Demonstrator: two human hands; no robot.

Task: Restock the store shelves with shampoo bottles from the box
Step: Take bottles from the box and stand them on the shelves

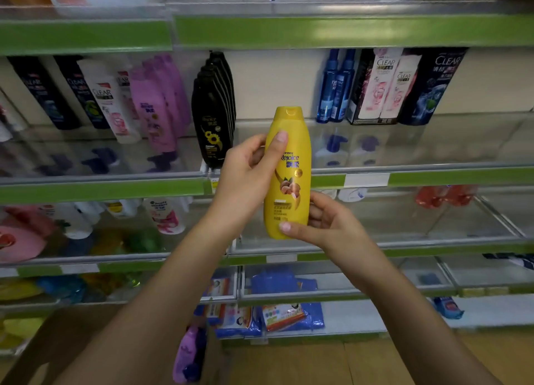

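Bottle (287, 172), yellow, stands upright in mid-air before the shelves (101, 189), long axis vertical, cap up, its label toward the camera. It is held in front of a bare stretch of the middle shelf, between a row of black bottles (213, 110) just to its left and blue bottles (335, 85) farther right. Purple bottles (159, 104) and white ones (108, 101) stand farther left on that shelf; a boxed pack (378, 86) and a dark bottle (430, 86) lie to the right of the blue pair. A clear rail fronts each shelf. Near the floor, low and left of centre, a purple bottle (189, 355) shows.

Left hand (248, 170) grips the bottle's upper half, thumb across the front, fingers behind. Right hand (323, 219) holds the lower part from the right, thumb on the front near the base.
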